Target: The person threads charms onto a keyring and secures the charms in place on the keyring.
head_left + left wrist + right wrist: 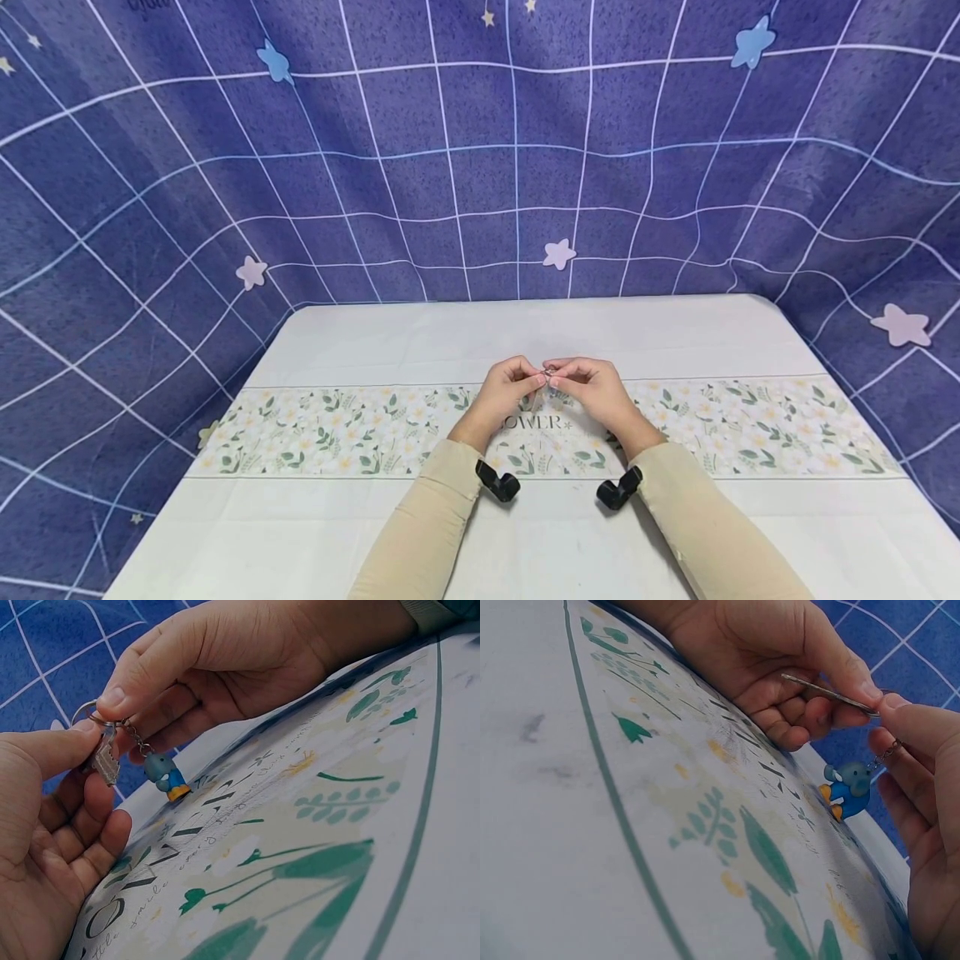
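Observation:
Both hands meet over the middle of the table, fingertips close together. My left hand [504, 395] pinches a metal key [107, 760] by its head, right at a split key ring [81, 712]. The key's toothed blade points down in the left wrist view and shows edge-on in the right wrist view. With thumb and fingers, my right hand [597, 395] pinches the key ring. From the ring, a short chain [136, 736] carries a small blue elephant charm [850, 787] with yellow feet, dangling below the fingers. Fingertips hide part of the ring.
A white tablecloth [315, 533] with a printed band of flowers, leaves and lettering covers the table. Behind it hangs a dark blue curtain [480, 183] with a white grid and stars. Black wrist cameras sit on both beige sleeves [420, 542].

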`<state>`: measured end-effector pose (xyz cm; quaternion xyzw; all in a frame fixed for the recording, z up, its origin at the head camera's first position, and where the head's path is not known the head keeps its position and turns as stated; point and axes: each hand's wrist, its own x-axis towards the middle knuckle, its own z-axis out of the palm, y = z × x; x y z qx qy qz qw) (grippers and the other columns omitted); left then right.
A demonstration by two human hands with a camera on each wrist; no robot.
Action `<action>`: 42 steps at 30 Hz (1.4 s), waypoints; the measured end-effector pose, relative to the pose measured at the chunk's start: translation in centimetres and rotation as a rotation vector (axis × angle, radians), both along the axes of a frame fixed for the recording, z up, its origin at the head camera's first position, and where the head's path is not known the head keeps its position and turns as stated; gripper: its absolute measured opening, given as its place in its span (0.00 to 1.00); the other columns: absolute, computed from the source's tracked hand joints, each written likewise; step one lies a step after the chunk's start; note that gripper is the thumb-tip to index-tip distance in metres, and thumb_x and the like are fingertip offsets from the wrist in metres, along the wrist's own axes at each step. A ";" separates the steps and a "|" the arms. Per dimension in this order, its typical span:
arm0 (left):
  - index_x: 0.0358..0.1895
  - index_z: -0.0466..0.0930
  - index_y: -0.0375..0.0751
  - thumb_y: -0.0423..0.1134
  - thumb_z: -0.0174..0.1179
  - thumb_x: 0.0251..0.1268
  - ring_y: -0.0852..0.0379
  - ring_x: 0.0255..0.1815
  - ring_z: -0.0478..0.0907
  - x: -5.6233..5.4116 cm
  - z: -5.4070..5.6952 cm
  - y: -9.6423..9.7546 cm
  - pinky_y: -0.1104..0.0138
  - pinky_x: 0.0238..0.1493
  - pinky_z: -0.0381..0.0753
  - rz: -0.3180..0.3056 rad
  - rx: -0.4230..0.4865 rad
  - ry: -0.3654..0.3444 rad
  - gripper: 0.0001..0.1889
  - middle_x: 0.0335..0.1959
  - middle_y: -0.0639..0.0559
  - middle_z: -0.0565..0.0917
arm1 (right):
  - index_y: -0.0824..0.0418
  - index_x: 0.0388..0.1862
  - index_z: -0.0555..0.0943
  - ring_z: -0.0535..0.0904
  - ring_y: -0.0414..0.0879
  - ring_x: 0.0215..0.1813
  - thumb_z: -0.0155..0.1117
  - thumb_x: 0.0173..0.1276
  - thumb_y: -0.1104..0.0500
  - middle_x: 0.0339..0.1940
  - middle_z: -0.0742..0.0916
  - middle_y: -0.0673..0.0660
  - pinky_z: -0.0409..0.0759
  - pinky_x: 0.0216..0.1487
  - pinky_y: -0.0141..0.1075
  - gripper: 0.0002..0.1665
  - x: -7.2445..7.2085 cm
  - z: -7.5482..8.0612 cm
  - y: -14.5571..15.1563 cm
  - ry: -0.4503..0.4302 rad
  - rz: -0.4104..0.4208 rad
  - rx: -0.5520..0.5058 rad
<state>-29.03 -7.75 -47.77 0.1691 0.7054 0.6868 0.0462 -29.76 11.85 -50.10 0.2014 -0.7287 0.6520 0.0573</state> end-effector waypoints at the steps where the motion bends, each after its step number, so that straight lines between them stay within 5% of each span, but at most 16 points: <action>1: 0.36 0.77 0.22 0.27 0.62 0.68 0.47 0.27 0.72 0.0 0.0 0.0 0.65 0.31 0.72 0.001 -0.004 0.002 0.07 0.24 0.50 0.79 | 0.69 0.34 0.86 0.87 0.44 0.50 0.74 0.62 0.67 0.52 0.88 0.66 0.83 0.52 0.34 0.05 0.0 0.0 0.0 0.005 0.001 0.004; 13: 0.35 0.78 0.24 0.27 0.63 0.68 0.45 0.26 0.73 0.1 0.2 0.1 0.66 0.31 0.73 0.019 -0.054 0.002 0.07 0.23 0.53 0.80 | 0.68 0.34 0.85 0.85 0.56 0.56 0.73 0.65 0.65 0.52 0.88 0.62 0.80 0.57 0.33 0.06 0.1 0.1 0.0 0.056 -0.007 0.081; 18: 0.35 0.78 0.23 0.26 0.62 0.68 0.30 0.29 0.71 0.1 0.4 0.1 0.66 0.30 0.73 0.001 -0.050 0.018 0.06 0.24 0.40 0.80 | 0.66 0.32 0.86 0.85 0.56 0.56 0.74 0.64 0.67 0.51 0.89 0.61 0.78 0.60 0.35 0.04 0.0 0.2 0.0 0.057 -0.023 0.098; 22: 0.35 0.78 0.23 0.26 0.62 0.68 0.27 0.31 0.71 -0.2 -0.1 0.1 0.65 0.31 0.73 0.004 -0.071 0.023 0.06 0.28 0.30 0.80 | 0.68 0.33 0.85 0.85 0.58 0.55 0.73 0.63 0.67 0.52 0.88 0.63 0.80 0.57 0.34 0.05 0.1 0.2 -0.1 0.048 -0.012 0.083; 27: 0.33 0.79 0.25 0.27 0.63 0.68 0.44 0.26 0.73 -1.2 -1.8 0.2 0.69 0.29 0.72 0.047 -0.135 0.058 0.06 0.28 0.29 0.80 | 0.72 0.34 0.85 0.84 0.62 0.55 0.73 0.64 0.67 0.53 0.87 0.67 0.82 0.53 0.33 0.08 0.0 0.0 0.0 0.001 0.031 0.042; 31: 0.31 0.80 0.28 0.27 0.64 0.67 0.57 0.24 0.72 -1.4 -2.1 0.3 0.72 0.27 0.71 0.078 -0.159 0.088 0.06 0.27 0.33 0.82 | 0.70 0.34 0.86 0.85 0.59 0.55 0.72 0.63 0.70 0.53 0.87 0.68 0.82 0.53 0.32 0.03 -0.2 -0.2 0.0 -0.033 0.037 0.031; 37: 0.32 0.79 0.31 0.29 0.65 0.67 0.61 0.26 0.73 -1.4 -2.3 0.4 0.72 0.30 0.72 0.073 -0.138 0.102 0.06 0.27 0.44 0.84 | 0.71 0.33 0.85 0.86 0.55 0.52 0.70 0.62 0.74 0.52 0.86 0.70 0.82 0.52 0.32 0.03 -0.1 0.0 -0.1 -0.022 0.038 -0.005; 42: 0.32 0.78 0.32 0.30 0.64 0.68 0.62 0.28 0.75 -1.4 -2.2 0.4 0.72 0.32 0.72 0.069 -0.132 0.113 0.07 0.28 0.49 0.85 | 0.76 0.34 0.83 0.87 0.50 0.51 0.70 0.63 0.74 0.51 0.86 0.73 0.83 0.51 0.32 0.03 1.2 1.9 -0.3 0.013 0.042 0.002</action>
